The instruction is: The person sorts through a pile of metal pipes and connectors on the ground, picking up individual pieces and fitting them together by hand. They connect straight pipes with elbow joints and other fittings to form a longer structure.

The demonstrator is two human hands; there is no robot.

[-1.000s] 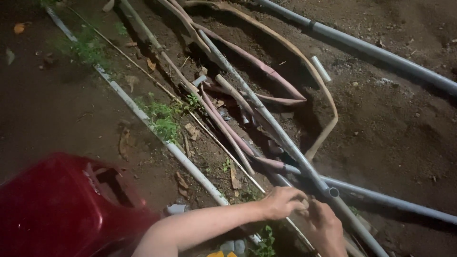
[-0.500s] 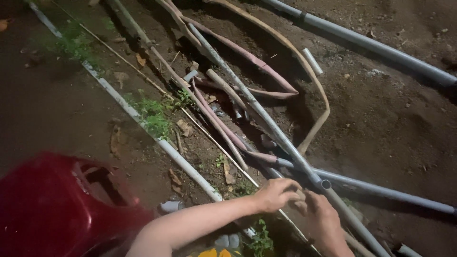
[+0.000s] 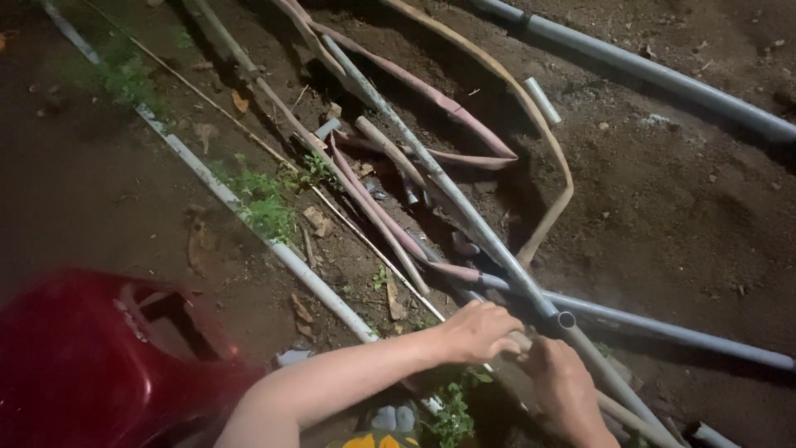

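Both hands work at the open-ended fitting (image 3: 566,319) on the long grey pipe (image 3: 448,195), the landmark for all that follows. The left hand (image 3: 479,332) lies just left of the fitting, fingers curled down over something pale beneath them; whether it is clamped on a pipe cannot be told. The right hand (image 3: 566,390) sits just below the fitting, fingers bent toward the left hand, so the two are nearly together; its grip is hidden as well.

Change over the last second: the left hand's fingers were splayed and higher on the pipe a second ago; now they are drawn in and lower, closer to the right hand. The fitting has stayed in place relative to the pipes. Judged: the hands have settled onto one spot by the joint rather than shifting any pipe.

Count:
- Hands: two, both the person's own.
- Grey pipes meeting at the fitting: two, the long one and a side branch (image 3: 663,329) running right.
- White thin pipe (image 3: 249,217): one, well left of the fitting.
- Thick grey pipe (image 3: 647,70): one, far above-right.
- Pinkish hoses (image 3: 431,95): at least three, tangled above the fitting; exact count unclear.
- Red plastic stool (image 3: 91,365): one, far left of the fitting.
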